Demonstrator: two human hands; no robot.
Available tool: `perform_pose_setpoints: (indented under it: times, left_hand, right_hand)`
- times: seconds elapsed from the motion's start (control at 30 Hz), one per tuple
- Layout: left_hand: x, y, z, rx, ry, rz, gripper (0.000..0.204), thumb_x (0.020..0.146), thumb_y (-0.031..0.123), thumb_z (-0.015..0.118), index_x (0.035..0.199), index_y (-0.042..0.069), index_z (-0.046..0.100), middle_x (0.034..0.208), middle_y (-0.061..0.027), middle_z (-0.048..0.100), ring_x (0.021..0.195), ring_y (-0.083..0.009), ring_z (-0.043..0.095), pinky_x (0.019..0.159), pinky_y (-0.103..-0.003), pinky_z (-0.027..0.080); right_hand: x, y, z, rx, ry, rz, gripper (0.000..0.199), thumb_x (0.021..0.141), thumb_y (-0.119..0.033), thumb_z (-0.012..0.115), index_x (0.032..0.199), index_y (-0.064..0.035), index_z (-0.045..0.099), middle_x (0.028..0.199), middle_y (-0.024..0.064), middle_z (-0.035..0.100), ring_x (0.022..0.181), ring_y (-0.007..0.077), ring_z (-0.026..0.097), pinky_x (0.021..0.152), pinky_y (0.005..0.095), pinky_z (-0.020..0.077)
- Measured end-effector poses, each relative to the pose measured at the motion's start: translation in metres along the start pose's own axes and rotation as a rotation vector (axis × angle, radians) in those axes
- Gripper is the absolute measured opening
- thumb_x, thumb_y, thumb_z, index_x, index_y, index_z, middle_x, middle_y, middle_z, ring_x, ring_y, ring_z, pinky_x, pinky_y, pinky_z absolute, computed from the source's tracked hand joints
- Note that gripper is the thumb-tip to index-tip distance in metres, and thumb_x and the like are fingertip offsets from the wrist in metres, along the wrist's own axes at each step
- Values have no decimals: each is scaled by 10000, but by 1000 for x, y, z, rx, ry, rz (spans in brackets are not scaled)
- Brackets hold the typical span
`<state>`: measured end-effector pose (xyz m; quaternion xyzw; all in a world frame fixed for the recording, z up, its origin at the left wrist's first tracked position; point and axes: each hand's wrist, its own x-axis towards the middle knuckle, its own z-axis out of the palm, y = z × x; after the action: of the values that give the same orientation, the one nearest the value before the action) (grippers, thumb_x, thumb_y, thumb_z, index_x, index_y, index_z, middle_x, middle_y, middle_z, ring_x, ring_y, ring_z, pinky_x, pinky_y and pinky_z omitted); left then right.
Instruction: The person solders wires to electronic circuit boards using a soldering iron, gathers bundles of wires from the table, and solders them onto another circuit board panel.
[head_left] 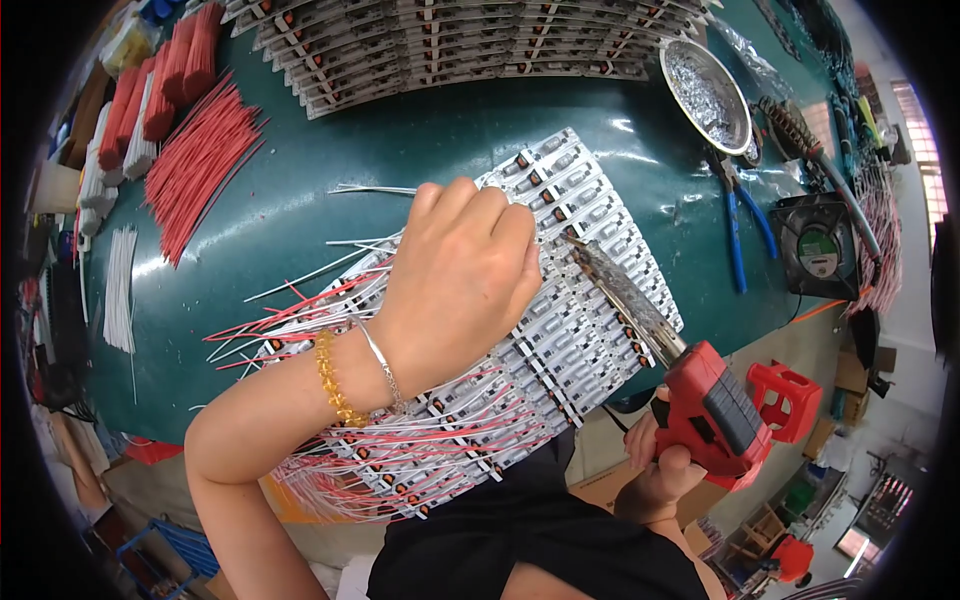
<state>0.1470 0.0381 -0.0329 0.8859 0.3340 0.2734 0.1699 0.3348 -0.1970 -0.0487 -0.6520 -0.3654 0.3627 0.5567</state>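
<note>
On the green table point(330, 190), our left hand point(462, 285) presses closed fingers onto white circuit strips point(590, 300). Our right hand point(660, 470) grips a red soldering gun point(700, 395), its tip touching the strips.

Bare green tabletop point(400, 150) lay open between stacked strips point(450, 45) at far edge and strip panel point(580, 290). Red wire bundle point(200, 160) blocked left; metal bowl point(706, 95), blue pliers point(745, 230), small fan point(820, 250) crowded right.

We see white LED strips point(590, 300) fanned flat on green, red-white leads trailing left; a red soldering gun's point(712, 410) tip rests on them.
</note>
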Motion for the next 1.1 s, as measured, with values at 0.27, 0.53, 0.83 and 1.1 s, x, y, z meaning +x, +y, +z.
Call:
perform_pose_setpoints:
  times: [0.27,0.53,0.83,1.1]
  left_hand:
    - [3,-1,2,3,0,8,112,752,69,659,744,56,548,747,-73,523,762,-257,499,713,-372,372]
    - [-5,-9,2,44,90,52,123,753,110,655,724,63,545,745,-87,529,768,-263,511,722,-388,385]
    - [-90,-96,-137,733,252,-311,70,727,112,606,758,50,616,784,-128,607,793,-299,587,713,-423,447]
    - [-171,-217,-213,698,212,-815,175,789,187,684,775,21,632,875,-160,644,862,-353,602,744,-458,470]
  right_hand:
    - [4,1,-1,-42,-53,-21,884,782,-586,678,1269,108,430,476,-21,429,383,106,439,431,241,383]
    - [19,2,15,97,42,-219,808,864,-556,607,1251,125,407,480,8,428,363,110,407,378,253,365]
    - [31,2,11,301,17,-224,639,975,-443,481,1328,69,333,488,6,370,359,98,346,391,243,355]
    - [35,-1,16,319,-59,-261,628,972,-438,492,1300,79,349,486,12,374,360,105,360,385,248,365]
